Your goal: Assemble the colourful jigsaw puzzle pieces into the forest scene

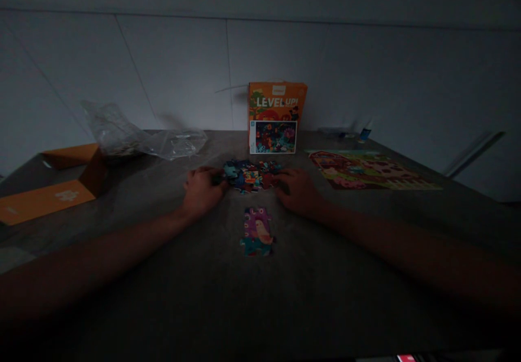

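Between my hands lies a heap of loose jigsaw puzzle pieces (251, 176), dark blue, teal and red. My left hand (203, 189) rests at the heap's left edge, its fingers curled in against the pieces. At the right edge, my right hand (298, 192) has its fingers and thumb bent around pieces there. The dim light hides exactly which pieces the fingertips hold. Nearer to me, a small joined section of puzzle (258, 233) lies flat on the table, showing a purple figure and a pale bird.
Behind the heap stand an orange "LEVEL UP!" box (278, 100) and a picture card (273, 137) leaning on it. An orange box part (51, 202) and clear plastic bags (175, 143) are left on the grey table (260, 302). A farm puzzle (370, 171) lies right, near a small bottle (365, 132).
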A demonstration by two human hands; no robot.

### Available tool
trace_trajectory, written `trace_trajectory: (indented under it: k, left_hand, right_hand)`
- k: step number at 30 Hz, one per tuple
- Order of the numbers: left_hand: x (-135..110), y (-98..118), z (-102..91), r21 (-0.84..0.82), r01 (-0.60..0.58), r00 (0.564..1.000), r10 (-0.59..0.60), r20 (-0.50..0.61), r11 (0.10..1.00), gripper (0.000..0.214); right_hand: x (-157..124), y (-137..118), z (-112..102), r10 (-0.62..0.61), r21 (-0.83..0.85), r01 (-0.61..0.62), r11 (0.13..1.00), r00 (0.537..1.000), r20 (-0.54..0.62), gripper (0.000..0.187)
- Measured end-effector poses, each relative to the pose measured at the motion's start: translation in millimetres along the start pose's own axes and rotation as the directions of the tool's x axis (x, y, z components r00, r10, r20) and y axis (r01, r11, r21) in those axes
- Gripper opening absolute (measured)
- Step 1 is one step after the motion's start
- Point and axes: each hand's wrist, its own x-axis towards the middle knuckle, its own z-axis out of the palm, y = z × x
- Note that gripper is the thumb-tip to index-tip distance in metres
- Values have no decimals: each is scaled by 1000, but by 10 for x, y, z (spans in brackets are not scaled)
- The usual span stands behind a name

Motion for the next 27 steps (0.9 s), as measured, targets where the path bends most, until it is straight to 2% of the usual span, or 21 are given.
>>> trace_trajectory:
  k: [2, 4, 5, 7, 8, 10, 11, 12, 13, 14, 19, 27]
  left_hand:
    - [-15, 16, 11, 99, 32, 999, -35, 38, 995, 41]
    - [-37, 26, 12, 131, 15, 999, -21, 45, 991, 43]
    - [-52, 29, 7, 130, -30, 999, 26, 29, 991, 43]
    - [-90, 38, -5, 111, -232, 973, 232, 13, 966, 40]
    - [-111, 45, -11, 92, -372, 928, 371, 31, 924, 38]
    - [-148, 64, -12, 27, -623, 779, 617, 113, 782, 35]
    - [-161, 75, -8, -15, -702, 701, 694, 161, 712, 35]
    - [-169, 85, -1, -58, -748, 640, 742, 199, 661, 35]
    - [-173, 93, 6, -95, -771, 600, 767, 226, 630, 35]
    - [-173, 99, 11, -122, -777, 581, 778, 239, 618, 36]
    - [-155, 101, 15, -164, -766, 581, 779, 235, 621, 35]
    - [-157, 95, 24, -158, -777, 574, 789, 220, 610, 34]
  right_hand:
    - [-1, -8, -8, -8, 5, 8, 1000, 1000, 20, 33]
    - [-2, -14, -17, -22, 29, 22, 999, 1000, 21, 33]
    - [-2, -14, -20, -39, 48, 39, 998, 999, 18, 32]
    - [0, -10, -20, -102, 99, 100, 990, 995, 9, 32]
    - [1, -6, -17, -140, 127, 139, 982, 990, 0, 32]
    - [5, 6, -6, -211, 172, 212, 962, 977, -21, 33]
    - [6, 12, 1, -237, 186, 238, 953, 971, -32, 34]
    - [7, 18, 7, -254, 196, 257, 946, 966, -41, 35]
    - [7, 22, 12, -264, 201, 268, 942, 963, -46, 35]
    - [6, 26, 15, -266, 203, 270, 941, 963, -48, 35]
    - [-2, 18, 12, -214, 172, 219, 960, 976, -50, 27]
    - [35, -3, -20, -279, 218, 259, 941, 958, 67, 26]
